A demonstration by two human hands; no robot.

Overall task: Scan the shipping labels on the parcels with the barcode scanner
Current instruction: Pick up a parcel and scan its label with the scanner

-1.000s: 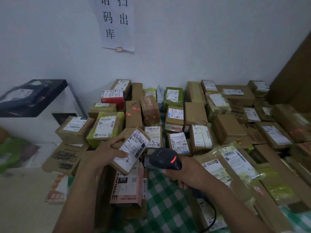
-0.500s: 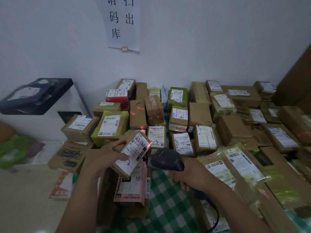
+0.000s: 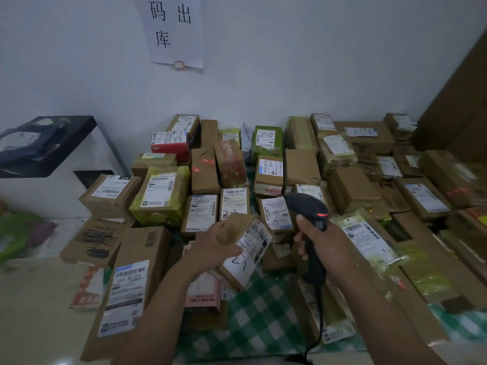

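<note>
The left hand grips a small brown cardboard parcel tilted so its white label faces the black handheld scanner, which the right hand grasps by the handle.

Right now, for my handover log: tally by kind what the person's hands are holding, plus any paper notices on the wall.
Brown cardboard parcel with a white shipping label, held in the left hand: 1
Black handheld barcode scanner, gripped in the right hand: 1
White paper notice on the wall: 1
Total: 3
</note>
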